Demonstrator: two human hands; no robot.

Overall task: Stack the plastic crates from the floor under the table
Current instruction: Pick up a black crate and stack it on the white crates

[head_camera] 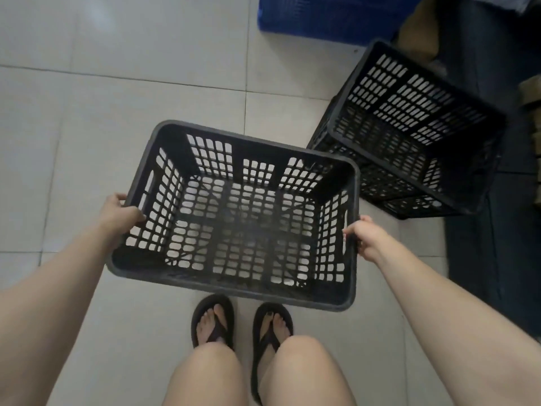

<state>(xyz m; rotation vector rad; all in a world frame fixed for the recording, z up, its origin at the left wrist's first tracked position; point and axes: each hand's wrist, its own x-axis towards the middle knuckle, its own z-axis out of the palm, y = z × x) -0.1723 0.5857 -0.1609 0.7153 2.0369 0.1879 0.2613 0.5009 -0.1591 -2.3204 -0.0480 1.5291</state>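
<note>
I hold an empty black slatted plastic crate above the tiled floor, right in front of my feet. My left hand grips its left short rim and my right hand grips its right short rim. To the upper right stands a second black crate, which looks nested on another one of the same kind, tilted slightly and partly under a dark edge at the right.
A blue crate sits at the top of the view. Brown cardboard boxes lie behind the black stack. A dark surface runs down the right side. Pale floor tiles spread to the left.
</note>
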